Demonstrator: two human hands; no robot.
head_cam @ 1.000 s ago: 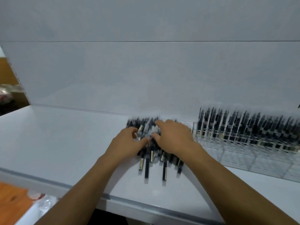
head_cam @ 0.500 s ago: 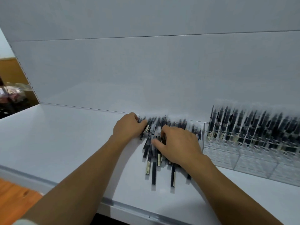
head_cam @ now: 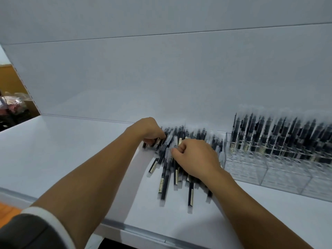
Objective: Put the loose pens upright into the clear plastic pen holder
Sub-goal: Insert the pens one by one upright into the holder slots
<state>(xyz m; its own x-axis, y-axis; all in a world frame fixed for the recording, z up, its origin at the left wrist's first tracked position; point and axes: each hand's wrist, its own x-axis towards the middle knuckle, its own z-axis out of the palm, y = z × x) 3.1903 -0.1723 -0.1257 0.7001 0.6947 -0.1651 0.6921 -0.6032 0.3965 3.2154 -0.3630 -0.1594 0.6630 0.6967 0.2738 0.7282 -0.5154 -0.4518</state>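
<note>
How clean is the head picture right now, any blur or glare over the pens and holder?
Head view: motion blur smears the pen holder and its upright pens toward the right edge; the loose pens are sharper, labels unreadable; soft shadows fall on the table left of the pile; no glare.

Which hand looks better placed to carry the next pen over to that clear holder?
Probably the right. The right hand is on the loose pens on the side nearest the clear pen holder; the left hand is at the pile's far edge.
</note>
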